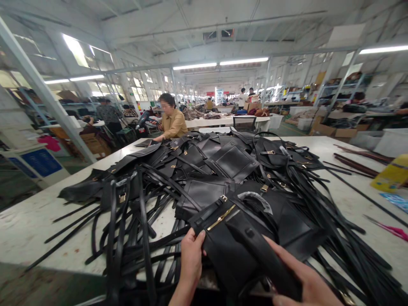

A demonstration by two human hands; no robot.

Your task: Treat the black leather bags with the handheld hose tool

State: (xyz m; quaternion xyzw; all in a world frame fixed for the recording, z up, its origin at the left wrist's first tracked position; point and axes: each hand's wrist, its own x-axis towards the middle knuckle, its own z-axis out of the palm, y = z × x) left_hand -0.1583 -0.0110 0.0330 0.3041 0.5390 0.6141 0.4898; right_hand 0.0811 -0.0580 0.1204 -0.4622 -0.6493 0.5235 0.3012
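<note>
A black leather bag piece [229, 242] with a gold zipper lies at the near edge of the white table [28, 221]. My left hand [191, 259] grips its left edge, thumb on top. My right hand [306, 282] lies under a black strap [264, 259] that crosses the piece, fingers curled around it. Behind it spreads a big heap of black bag parts [223, 165] with gold buckles and long black straps [140, 221].
A person in a tan shirt [172, 123] works at the table's far left corner. Pink scissors [390, 229], a yellow box [392, 174] and brown straps [357, 163] lie on the right. Shelves, cartons and other workers fill the hall behind.
</note>
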